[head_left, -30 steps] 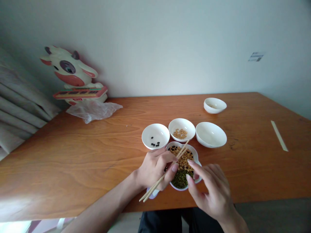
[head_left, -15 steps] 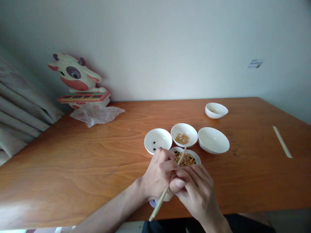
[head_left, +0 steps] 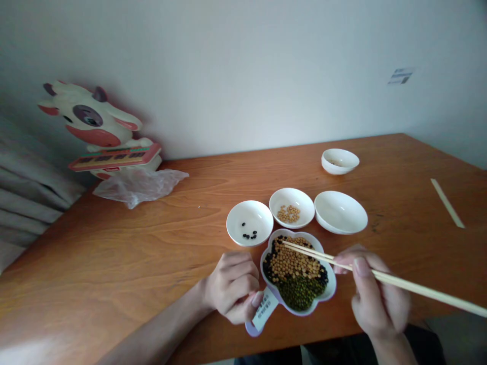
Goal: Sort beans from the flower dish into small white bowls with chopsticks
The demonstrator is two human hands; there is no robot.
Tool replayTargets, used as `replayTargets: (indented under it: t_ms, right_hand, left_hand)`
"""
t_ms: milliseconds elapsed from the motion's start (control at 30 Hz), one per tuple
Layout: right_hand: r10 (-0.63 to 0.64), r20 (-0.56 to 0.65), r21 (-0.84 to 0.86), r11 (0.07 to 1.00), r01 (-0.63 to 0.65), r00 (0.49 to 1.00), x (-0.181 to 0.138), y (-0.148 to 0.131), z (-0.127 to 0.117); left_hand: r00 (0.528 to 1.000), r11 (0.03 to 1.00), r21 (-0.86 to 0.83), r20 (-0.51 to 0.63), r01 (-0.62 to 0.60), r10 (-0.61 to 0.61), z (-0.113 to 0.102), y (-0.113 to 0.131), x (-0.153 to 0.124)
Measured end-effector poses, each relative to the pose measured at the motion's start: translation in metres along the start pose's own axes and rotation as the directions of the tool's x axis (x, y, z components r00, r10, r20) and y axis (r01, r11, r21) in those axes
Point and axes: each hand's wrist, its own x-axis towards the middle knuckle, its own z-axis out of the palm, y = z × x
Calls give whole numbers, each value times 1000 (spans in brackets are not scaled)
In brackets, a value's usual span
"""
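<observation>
My right hand [head_left: 375,289] is closed around a pair of wooden chopsticks [head_left: 411,286], their tips over the yellow beans in a purple-rimmed, lobed dish [head_left: 333,291]. Yellow, black and green beans [head_left: 302,291] fill that dish. Beside its labelled handle [head_left: 266,310], my left hand [head_left: 236,286] has curled fingers, its thumb at the handle's edge; whether anything is inside the fingers is hidden. Behind the dish stand a white bowl with several black beans [head_left: 250,235], another with yellow beans [head_left: 288,214] and a third white bowl [head_left: 341,212] in which I see no beans.
Farther back is another white bowl [head_left: 340,161] with a little something inside. A flat pale strip [head_left: 447,203] lies at the right. A cow-shaped toy keyboard [head_left: 102,132] and a crumpled plastic bag [head_left: 140,186] are at the back left, near a curtain [head_left: 30,187].
My hands, together at the chopsticks before, have parted. My right hand has moved right with the chopsticks, now pointing left into the dish; my left hand is beside the handle. The view has shifted slightly.
</observation>
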Motion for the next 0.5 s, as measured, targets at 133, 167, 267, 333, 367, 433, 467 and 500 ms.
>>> replayTargets:
  t_ms: [133,167,267,333,367,433,467,500]
  right_hand:
    - [88,-70,25,996,-86,994,-7,16,0]
    - [103,-96,35,994,-100,990,-9,19,2]
    - [166,-147,90,984,-153,975,-14,29,5]
    - [201,-167,129,975,-181,965,-18,33,5]
    - [211,-174,145,972,-187,962,-19,34,5]
    - [220,-183,173,967,-189,958,-22,35,2]
    - [222,-185,187,964,-187,957,-23,35,-1]
    - [224,-187,202,962,-185,956,-24,34,-3]
  left_hand:
    - [998,999,8,45,44,-44,3,2,-4]
    - [997,999,12,54,51,-51,3,2,-5]
    - [994,996,58,83,62,-67,1,-1,-6]
    - [990,994,104,132,44,-57,-1,-2,-6]
    - [985,992,124,162,31,-51,-2,-3,-6]
    - [975,989,150,220,10,-43,-3,-3,-5]
    - [969,987,162,242,4,-44,-3,-3,-5]
    - [964,985,174,261,-1,-45,-3,-3,-5]
